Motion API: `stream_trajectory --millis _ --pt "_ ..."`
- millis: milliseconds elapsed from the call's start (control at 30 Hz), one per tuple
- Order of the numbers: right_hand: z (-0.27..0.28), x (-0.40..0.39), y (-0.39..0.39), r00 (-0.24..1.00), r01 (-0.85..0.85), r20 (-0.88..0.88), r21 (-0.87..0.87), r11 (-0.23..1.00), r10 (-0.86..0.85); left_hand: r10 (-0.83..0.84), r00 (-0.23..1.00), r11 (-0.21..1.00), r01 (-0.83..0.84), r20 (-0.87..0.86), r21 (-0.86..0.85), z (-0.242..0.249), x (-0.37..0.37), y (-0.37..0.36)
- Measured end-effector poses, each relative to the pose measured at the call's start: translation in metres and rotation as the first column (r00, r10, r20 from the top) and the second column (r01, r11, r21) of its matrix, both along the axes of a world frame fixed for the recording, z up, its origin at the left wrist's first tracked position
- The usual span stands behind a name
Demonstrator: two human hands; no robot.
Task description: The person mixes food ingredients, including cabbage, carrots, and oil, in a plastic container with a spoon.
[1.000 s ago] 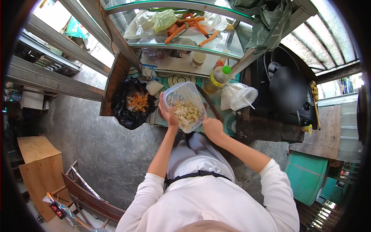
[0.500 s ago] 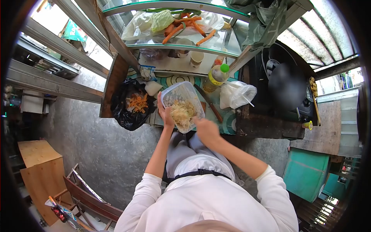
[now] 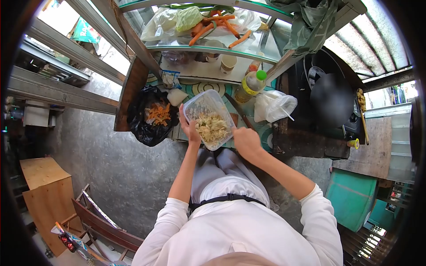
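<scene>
A clear plastic container [image 3: 202, 103] is tilted in front of me, with a pale, shredded-looking mixture [image 3: 212, 129] in its lower part. My left hand [image 3: 191, 130] grips the container's left side, thumb against the wall. Close by the right rim, my right hand [image 3: 247, 143] is closed; whatever its fingers hold is hidden. Beyond the container lies a knife [image 3: 239, 111] on the patterned cloth. To the left, a black plastic bag [image 3: 138, 114] holds orange peelings or strips [image 3: 159, 114].
A green-capped bottle [image 3: 248, 88] and a white plastic bag [image 3: 274, 107] stand to the right, beside a stove with a dark pan [image 3: 330, 99]. Carrots [image 3: 206, 32] and cabbage [image 3: 188, 18] lie on the glass shelf [image 3: 166, 48] above. A paper cup [image 3: 228, 64] sits below it.
My right hand has moved slightly right and outward from the mixture to the container's rim. The mixture looks shifted. My left hand keeps its hold, and the view has shifted a little.
</scene>
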State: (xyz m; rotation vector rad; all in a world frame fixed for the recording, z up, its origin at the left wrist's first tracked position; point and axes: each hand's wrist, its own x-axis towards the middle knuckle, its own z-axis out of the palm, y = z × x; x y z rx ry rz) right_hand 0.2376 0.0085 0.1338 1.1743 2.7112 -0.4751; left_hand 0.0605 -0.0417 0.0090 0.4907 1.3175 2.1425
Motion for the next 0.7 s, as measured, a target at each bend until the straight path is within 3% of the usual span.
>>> stream_trajectory --millis 67,100,200,300,367,400,433,467,533,633,700 --pt "-0.018 0.011 0.009 0.998 0.018 0.058 -0.043 0.999 -0.016 0.005 1.0 1.0 -0.005 -0.001 0.009 0.006 0.002 0.004" --pt "-0.025 0.01 0.006 0.99 0.144 0.034 -0.172 0.975 -0.14 0.037 0.997 0.999 -0.038 -0.067 -0.005 0.004 0.002 0.008" --pt "-0.067 0.008 0.002 0.937 0.129 -0.234 -0.46 0.879 -0.261 0.079 0.974 0.994 -0.092 -0.211 -0.055 -0.003 0.008 0.007" --pt "-0.056 0.002 -0.006 0.847 0.329 -0.038 -0.746 0.579 -0.53 0.029 0.963 0.995 -0.052 -0.267 -0.081 0.006 0.003 0.012" --pt "-0.036 0.007 0.002 0.878 0.28 -0.102 -0.684 0.674 -0.468 0.018 0.95 0.991 -0.058 -0.312 -0.119 0.008 -0.007 0.01" --pt "-0.031 0.012 0.008 0.891 0.255 -0.131 -0.647 0.718 -0.435 0.012 0.967 0.995 -0.038 -0.253 -0.098 0.01 -0.01 0.009" --pt "-0.035 0.017 0.008 0.872 0.13 -0.357 -0.493 0.861 -0.336 0.0 0.981 0.997 -0.015 -0.192 -0.073 0.011 -0.012 0.01" --pt "-0.035 0.018 0.008 0.914 0.136 -0.31 -0.37 0.919 -0.26 -0.017 0.992 0.999 0.01 -0.127 -0.049 0.012 -0.011 0.01" --pt "-0.017 0.001 0.007 0.976 0.097 -0.182 -0.11 0.989 -0.116 -0.039 0.981 0.997 0.026 -0.19 -0.07 0.007 -0.012 0.011" --pt "-0.042 -0.009 -0.023 0.988 -0.103 -0.097 0.156 0.982 0.119 -0.04 0.99 0.996 0.029 -0.137 -0.08 0.007 -0.012 0.011" --pt "-0.03 -0.003 -0.01 0.98 -0.191 -0.02 0.193 0.962 0.199 -0.029 0.997 0.998 0.024 -0.073 -0.064 0.008 -0.016 0.011"
